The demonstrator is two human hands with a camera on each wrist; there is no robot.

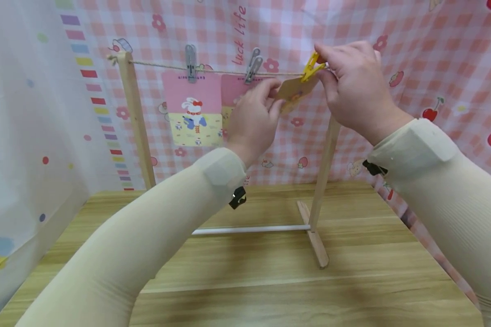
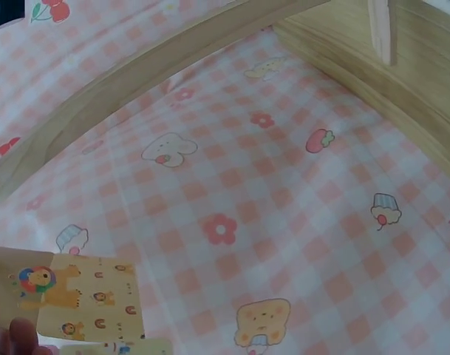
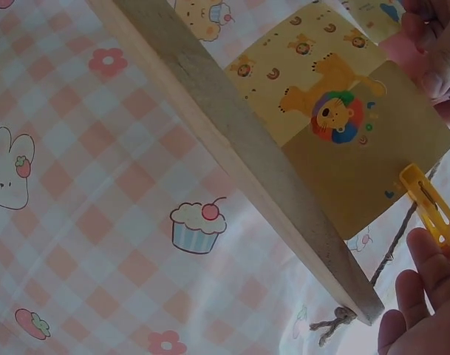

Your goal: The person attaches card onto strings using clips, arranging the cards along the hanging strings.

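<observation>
A brown and yellow card with a lion print (image 3: 335, 148) is at the right part of the string (image 1: 155, 66). My left hand (image 1: 254, 119) pinches the card's left edge between thumb and fingers. At its top edge, my right hand (image 1: 355, 86) squeezes a yellow clothespin (image 1: 312, 68) by its handles. In the right wrist view the clothespin's nose lies over the card's edge beside the string; whether it bites both cannot be told. A pink and yellow rabbit card (image 1: 194, 109) hangs under a grey clothespin (image 1: 191, 63). Another pink card (image 1: 234, 88), partly behind my left hand, hangs from a second grey clothespin (image 1: 253, 67).
The string runs between a left wooden post (image 1: 137, 118) and a right wooden post (image 1: 326, 172). Low down, a white rod (image 1: 253, 230) meets the right post near its wooden foot (image 1: 317, 247) on the wood-grain table (image 1: 229, 290). A pink checked cloth (image 1: 294, 150) hangs behind.
</observation>
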